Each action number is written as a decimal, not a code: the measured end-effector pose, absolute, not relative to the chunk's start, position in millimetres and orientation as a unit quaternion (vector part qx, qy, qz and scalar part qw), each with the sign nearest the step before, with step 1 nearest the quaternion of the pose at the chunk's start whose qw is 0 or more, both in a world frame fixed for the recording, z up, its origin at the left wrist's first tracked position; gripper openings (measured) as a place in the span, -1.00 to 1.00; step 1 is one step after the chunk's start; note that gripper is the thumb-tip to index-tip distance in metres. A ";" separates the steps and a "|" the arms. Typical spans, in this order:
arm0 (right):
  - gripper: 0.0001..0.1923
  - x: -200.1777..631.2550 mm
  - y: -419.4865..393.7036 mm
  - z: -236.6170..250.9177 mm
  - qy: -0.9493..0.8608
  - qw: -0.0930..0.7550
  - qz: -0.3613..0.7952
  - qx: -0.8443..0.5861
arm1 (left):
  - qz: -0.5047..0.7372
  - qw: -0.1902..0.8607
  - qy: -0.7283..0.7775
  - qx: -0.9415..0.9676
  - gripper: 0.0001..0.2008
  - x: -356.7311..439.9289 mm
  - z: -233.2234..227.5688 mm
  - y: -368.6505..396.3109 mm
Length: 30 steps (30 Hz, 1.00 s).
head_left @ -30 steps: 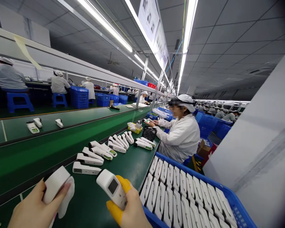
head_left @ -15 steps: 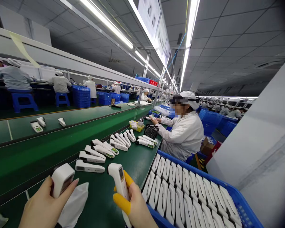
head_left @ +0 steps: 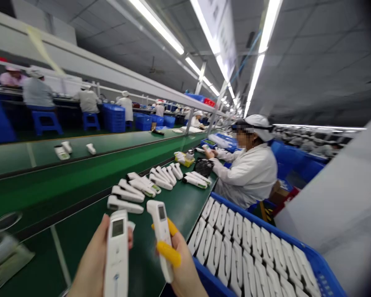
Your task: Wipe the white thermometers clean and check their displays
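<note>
My left hand (head_left: 91, 255) is closed around a white infrared thermometer (head_left: 116, 255), held upright with its small grey screen towards me. A bit of white material shows behind it, mostly hidden. My right hand (head_left: 187, 266), with yellow finger covers on some fingers, grips a second infrared thermometer (head_left: 162, 237) that leans slightly left, its screen also facing me. Just beyond my hands, several more white thermometers (head_left: 126, 204) lie in a row on the green workbench (head_left: 145, 264), some showing green parts.
At the right stands a blue crate (head_left: 324, 268) filled with rows of white thermometers. Beyond it a co-worker (head_left: 250, 165) in white sits handling a small item. A yellow tray (head_left: 185, 160) and a black fan (head_left: 203, 167) are farther along. A conveyor (head_left: 80, 177) runs along the left.
My left hand has turned the thermometer from head-on to upright with its screen facing me, and moved right towards my right hand. The view has swung left.
</note>
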State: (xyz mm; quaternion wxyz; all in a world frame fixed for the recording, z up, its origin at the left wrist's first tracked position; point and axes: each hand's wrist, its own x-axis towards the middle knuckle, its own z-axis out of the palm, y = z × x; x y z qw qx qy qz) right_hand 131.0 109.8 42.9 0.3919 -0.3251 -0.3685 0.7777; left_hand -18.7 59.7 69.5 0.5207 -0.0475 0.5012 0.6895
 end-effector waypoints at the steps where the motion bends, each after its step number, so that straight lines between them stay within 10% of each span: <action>1: -0.43 127.8 104.5 39.1 -0.340 0.407 0.788 -0.313 | 0.700 0.551 0.454 -0.005 -0.59 -12.1 73.0 59.2; 30: -0.56 109.1 62.4 37.8 -0.321 0.437 0.796 -0.271 | 0.704 0.627 0.332 -0.024 -0.52 -1.8 98.6 51.8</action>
